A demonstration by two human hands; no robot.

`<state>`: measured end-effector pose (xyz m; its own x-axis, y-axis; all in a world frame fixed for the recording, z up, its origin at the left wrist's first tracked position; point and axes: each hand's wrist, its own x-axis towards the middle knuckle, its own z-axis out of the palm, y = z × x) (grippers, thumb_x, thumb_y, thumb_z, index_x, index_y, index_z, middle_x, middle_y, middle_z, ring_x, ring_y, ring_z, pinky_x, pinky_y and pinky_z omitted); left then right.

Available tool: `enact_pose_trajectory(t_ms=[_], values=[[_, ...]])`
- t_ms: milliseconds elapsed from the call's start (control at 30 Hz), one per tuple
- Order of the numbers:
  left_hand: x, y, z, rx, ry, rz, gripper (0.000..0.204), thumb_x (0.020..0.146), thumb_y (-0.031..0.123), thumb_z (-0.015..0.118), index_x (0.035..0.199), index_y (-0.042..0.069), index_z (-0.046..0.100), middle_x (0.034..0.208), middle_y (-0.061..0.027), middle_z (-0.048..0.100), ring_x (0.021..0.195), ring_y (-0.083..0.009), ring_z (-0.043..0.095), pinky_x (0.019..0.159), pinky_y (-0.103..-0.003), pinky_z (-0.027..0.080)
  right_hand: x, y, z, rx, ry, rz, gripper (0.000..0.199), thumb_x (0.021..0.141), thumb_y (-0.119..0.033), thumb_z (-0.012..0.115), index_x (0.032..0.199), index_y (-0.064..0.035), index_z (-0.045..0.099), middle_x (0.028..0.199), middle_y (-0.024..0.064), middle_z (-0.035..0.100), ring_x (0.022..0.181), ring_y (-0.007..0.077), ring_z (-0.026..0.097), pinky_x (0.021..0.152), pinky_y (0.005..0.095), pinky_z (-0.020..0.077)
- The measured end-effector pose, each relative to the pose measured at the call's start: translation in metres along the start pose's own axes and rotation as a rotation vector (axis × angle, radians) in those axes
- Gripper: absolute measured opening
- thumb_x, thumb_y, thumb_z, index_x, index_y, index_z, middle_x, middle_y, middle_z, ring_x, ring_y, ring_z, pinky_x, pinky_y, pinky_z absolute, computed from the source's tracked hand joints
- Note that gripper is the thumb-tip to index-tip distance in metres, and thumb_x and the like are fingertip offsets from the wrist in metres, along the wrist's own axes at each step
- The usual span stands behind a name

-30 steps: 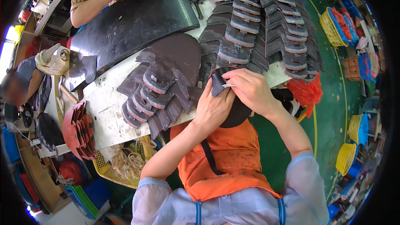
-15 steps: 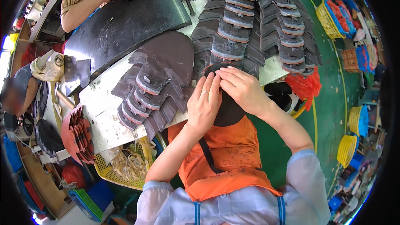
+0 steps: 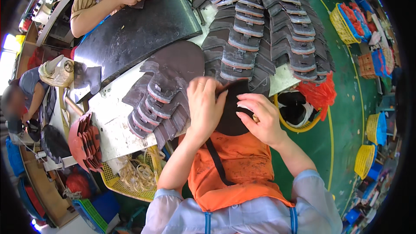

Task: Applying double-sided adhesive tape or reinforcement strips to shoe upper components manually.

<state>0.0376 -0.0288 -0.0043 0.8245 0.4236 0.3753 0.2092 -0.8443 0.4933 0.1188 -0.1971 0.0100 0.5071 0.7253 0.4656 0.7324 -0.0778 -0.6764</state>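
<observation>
On the white flat desk (image 3: 110,121), dark curved fanned sheets (image 3: 167,95) lie left of dark overlapping sheet rows (image 3: 245,41) and before a black rectangular slab (image 3: 143,23)

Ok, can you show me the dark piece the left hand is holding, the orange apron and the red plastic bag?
Dark piece (image 3: 232,111): head view, middle of its face.
Orange apron (image 3: 245,162): head view, middle.
Red plastic bag (image 3: 323,91): head view, crinkled side.
</observation>
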Motion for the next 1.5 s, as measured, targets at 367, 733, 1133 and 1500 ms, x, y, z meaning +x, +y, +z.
enact_pose_trajectory(t_ms=[367, 733, 1133, 1500], values=[[-0.017, 0.046, -0.09, -0.886, -0.137, -0.2, 0.037, 0.083, -0.001, 0.074, 0.119, 0.003, 0.065, 0.12, -0.0123, 0.058, 0.104, -0.0186, 0.061, 0.085, -0.032, 0.051, 0.02, -0.053, -0.035, 0.732, 0.036, 0.291, 0.045, 0.086, 0.001, 0.069, 0.125, -0.0033, 0.047, 0.118, 0.009, 0.053, 0.109, 0.0137, 0.056, 0.094, 0.0296, 0.048], [-0.022, 0.038, -0.103, -0.53, -0.069, -0.031, 0.046, 0.072, -0.004, 0.077, 0.117, 0.005, 0.067, 0.113, -0.0086, 0.069, 0.093, -0.0215, 0.062, 0.109, -0.038, 0.035, 0.037, -0.05, -0.042, 1.001, -0.215, 0.586, 0.048, 0.081, -0.006, 0.075, 0.123, -0.0075, 0.051, 0.11, 0.0032, 0.055, 0.106, 0.0098, 0.055, 0.095, 0.0267, 0.0459], [-0.034, 0.044, -0.104, -0.965, -0.173, -0.205, 0.032, 0.083, -0.01, 0.073, 0.112, -0.002, 0.062, 0.108, -0.0091, 0.069, 0.101, -0.0119, 0.067, 0.084, -0.025, 0.054, 0.034, -0.048, -0.04, 0.935, -0.27, 0.5, 0.052, 0.077, 0.0, 0.074, 0.121, -0.0068, 0.048, 0.099, 0.0028, 0.055, 0.093, 0.0111, 0.058, 0.085, 0.0258, 0.0482], [-0.052, 0.048, -0.108, -1.009, -0.125, -0.321, 0.044, 0.085, -0.011, 0.071, 0.125, -0.007, 0.052, 0.116, -0.013, 0.066, 0.109, -0.0161, 0.065, 0.092, -0.027, 0.052, 0.033, -0.041, -0.034, 1.096, -0.238, 0.59, 0.048, 0.092, -0.018, 0.068, 0.13, -0.0041, 0.043, 0.094, 0.0084, 0.066, 0.092, 0.0125, 0.062, 0.087, 0.0269, 0.046]])
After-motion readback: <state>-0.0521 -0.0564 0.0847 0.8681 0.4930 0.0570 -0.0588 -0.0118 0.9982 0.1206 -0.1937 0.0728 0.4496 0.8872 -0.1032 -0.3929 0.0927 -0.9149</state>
